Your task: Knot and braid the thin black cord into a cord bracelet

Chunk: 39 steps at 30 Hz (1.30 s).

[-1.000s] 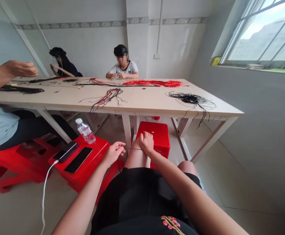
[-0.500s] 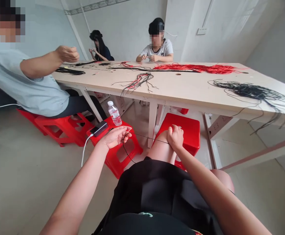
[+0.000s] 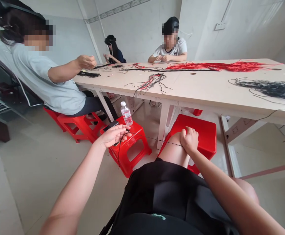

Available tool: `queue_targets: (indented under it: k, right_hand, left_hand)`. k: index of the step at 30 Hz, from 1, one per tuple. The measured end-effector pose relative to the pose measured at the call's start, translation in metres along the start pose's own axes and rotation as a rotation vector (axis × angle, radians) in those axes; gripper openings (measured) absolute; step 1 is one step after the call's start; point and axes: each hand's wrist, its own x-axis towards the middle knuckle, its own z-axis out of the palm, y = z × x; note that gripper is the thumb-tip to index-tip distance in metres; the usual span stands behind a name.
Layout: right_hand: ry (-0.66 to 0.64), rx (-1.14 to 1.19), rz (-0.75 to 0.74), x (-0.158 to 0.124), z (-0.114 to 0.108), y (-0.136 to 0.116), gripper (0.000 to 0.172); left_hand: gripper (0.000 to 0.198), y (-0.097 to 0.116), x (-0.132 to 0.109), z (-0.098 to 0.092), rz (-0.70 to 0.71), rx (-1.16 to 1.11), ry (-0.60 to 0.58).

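Reading my feed: left hand [image 3: 113, 136] and right hand [image 3: 189, 140] clench a taut black cord [image 3: 157, 140] (hair-thin here). Red cords [image 3: 215, 67] streak the pale table [image 3: 206, 85] at twelve o'clock, before white walls [image 3: 137, 29].

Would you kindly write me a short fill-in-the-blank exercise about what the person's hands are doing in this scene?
1. The left hand holds a thin ____ cord.
2. The right hand presses that cord against the person's own bare ____.
3. The clear water bottle stands on a ____ plastic stool.

Missing words: black; leg; red.
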Motion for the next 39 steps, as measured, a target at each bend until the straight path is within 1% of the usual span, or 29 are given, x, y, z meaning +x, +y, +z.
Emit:
queue_targets:
  k: [2, 5, 8, 11, 13, 15, 18, 20, 21, 22, 23, 24, 25, 26, 27, 29, 31, 33, 36, 39]
  right_hand:
    - [0.014, 0.015, -0.014, 0.000, -0.001, -0.002, 0.044]
    - [0.029, 0.001, -0.023, 0.003, -0.002, -0.004, 0.042]
    - [0.041, -0.016, -0.020, 0.006, -0.001, -0.003, 0.040]
    - [0.043, -0.010, -0.024, 0.008, 0.000, -0.003, 0.038]
    - [0.039, 0.004, -0.023, 0.009, 0.000, -0.003, 0.037]
    - [0.033, 0.020, -0.019, 0.009, 0.000, -0.003, 0.036]
    - [0.025, 0.040, -0.012, 0.010, 0.000, -0.004, 0.037]
    - [0.021, 0.050, -0.006, 0.010, 0.001, -0.004, 0.036]
    - [0.020, 0.058, -0.005, 0.010, 0.001, -0.004, 0.036]
    - [0.020, 0.069, -0.003, 0.011, 0.001, -0.004, 0.035]
    - [0.023, 0.082, -0.003, 0.011, 0.002, -0.004, 0.035]
    - [0.026, 0.094, -0.003, 0.011, 0.002, -0.004, 0.034]
    - [0.030, 0.103, -0.003, 0.011, 0.002, -0.005, 0.034]
    - [0.034, 0.108, -0.001, 0.012, 0.003, -0.005, 0.034]
    - [0.037, 0.111, 0.002, 0.012, 0.003, -0.005, 0.034]
    - [0.039, 0.116, 0.010, 0.012, 0.004, -0.005, 0.033]
    - [0.037, 0.123, 0.019, 0.012, 0.004, -0.005, 0.032]
    - [0.032, 0.134, 0.025, 0.011, 0.004, -0.004, 0.034]
    - [0.026, 0.155, 0.031, 0.010, 0.002, -0.003, 0.037]
    - [0.030, 0.211, 0.048, 0.010, 0.001, -0.004, 0.040]
  left_hand:
    - [0.026, 0.000, 0.001, 0.000, -0.021, 0.046, 0.012]
    - [0.031, -0.001, 0.004, 0.000, -0.078, 0.196, 0.008]
    - [0.033, 0.000, 0.011, 0.004, -0.148, 0.410, -0.076]
    - [0.041, 0.005, 0.021, 0.016, -0.222, 0.569, -0.139]
    - [0.046, 0.009, 0.027, 0.028, -0.260, 0.640, -0.154]
    - [0.048, 0.015, 0.033, 0.043, -0.261, 0.724, -0.177]
    - [0.051, 0.020, 0.041, 0.070, -0.225, 0.886, -0.279]
    - [0.056, 0.020, 0.047, 0.090, -0.229, 0.987, -0.369]
    - [0.058, 0.017, 0.050, 0.100, -0.223, 1.039, -0.390]
    - [0.058, 0.013, 0.054, 0.111, -0.192, 1.087, -0.394]
    - [0.055, 0.007, 0.058, 0.122, -0.126, 1.130, -0.366]
    - [0.048, 0.001, 0.063, 0.133, -0.011, 1.160, -0.306]
    - [0.039, -0.007, 0.068, 0.145, 0.149, 1.153, -0.235]
    - [0.029, -0.015, 0.073, 0.156, 0.288, 1.103, -0.158]
    - [0.019, -0.024, 0.078, 0.167, 0.393, 1.034, -0.073]
    - [0.009, -0.038, 0.087, 0.186, 0.555, 0.938, -0.027]
    - [0.008, -0.049, 0.093, 0.200, 0.621, 0.924, -0.039]
    - [0.011, -0.055, 0.097, 0.209, 0.636, 0.946, -0.045]
    - [0.013, -0.060, 0.100, 0.215, 0.653, 0.990, 0.011]
    - [0.010, -0.064, 0.100, 0.218, 0.660, 1.121, 0.083]
